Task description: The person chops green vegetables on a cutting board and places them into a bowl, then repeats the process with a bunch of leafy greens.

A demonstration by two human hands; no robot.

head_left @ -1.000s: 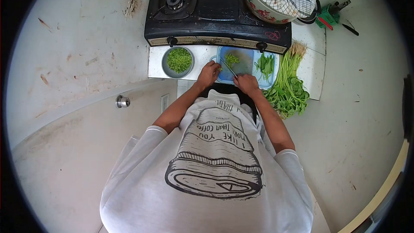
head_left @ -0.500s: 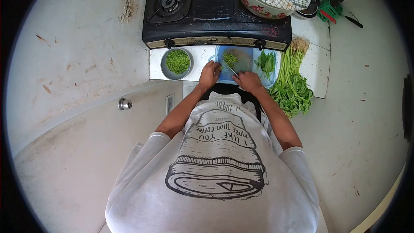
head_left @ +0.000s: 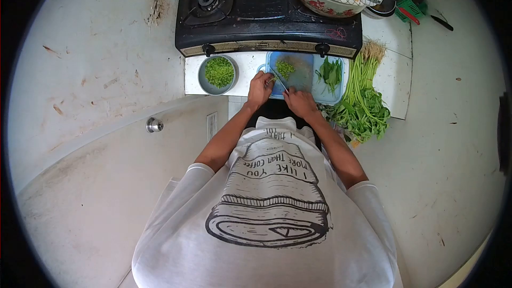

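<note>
A blue cutting board (head_left: 304, 82) lies on the counter in front of the stove. My right hand (head_left: 301, 101) grips a knife (head_left: 280, 79) at the board's near edge, its blade slanting up and left. On the board's left side my left hand (head_left: 260, 88) is closed around green stems (head_left: 272, 79) beside the blade; the fingers partly hide them. Just beyond the blade sits a small heap of chopped greens (head_left: 285, 68). Loose green leaves (head_left: 330, 73) lie on the board's right part.
A grey bowl (head_left: 201, 78) of chopped greens stands on the left. A large bunch of leafy greens with roots (head_left: 362, 88) lies right of the board. Behind are a black gas stove (head_left: 261, 26) and a cloth-covered pot (head_left: 320, 4). A green basket (head_left: 410, 6) and a black-handled knife (head_left: 442, 23) lie far right.
My right hand and the knife have shifted slightly left, closer to my left hand. My left hand still holds the stems at about the same spot.
</note>
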